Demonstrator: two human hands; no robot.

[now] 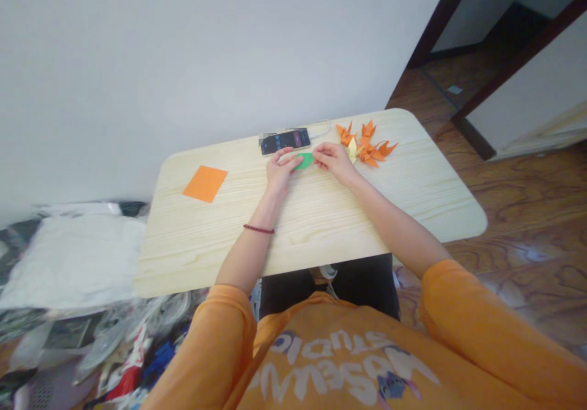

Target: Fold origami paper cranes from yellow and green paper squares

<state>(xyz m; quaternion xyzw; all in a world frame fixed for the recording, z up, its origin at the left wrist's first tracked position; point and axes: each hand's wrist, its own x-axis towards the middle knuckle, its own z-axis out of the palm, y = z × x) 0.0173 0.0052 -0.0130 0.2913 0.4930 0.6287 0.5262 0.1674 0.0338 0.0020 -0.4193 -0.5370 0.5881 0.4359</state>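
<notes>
A small folded piece of green paper (304,161) is held between my two hands, above the middle of the table. My left hand (280,170) grips its left end, thumb on top. The fingertips of my right hand (332,159) pinch its right end. Just behind the hands lies a phone (285,142) with its screen lit and a white cable at its right end. Right of my right hand sits a cluster of several orange folded paper cranes (370,151) with a yellow one (353,151) among them. A flat orange paper square (205,184) lies at the left.
The pale wooden table (321,226) has rounded corners and stands against a white wall (206,49). Left of it, a white bag (77,260) and mixed clutter cover the floor. At the right are a wooden floor (527,208) and a doorway with dark frames.
</notes>
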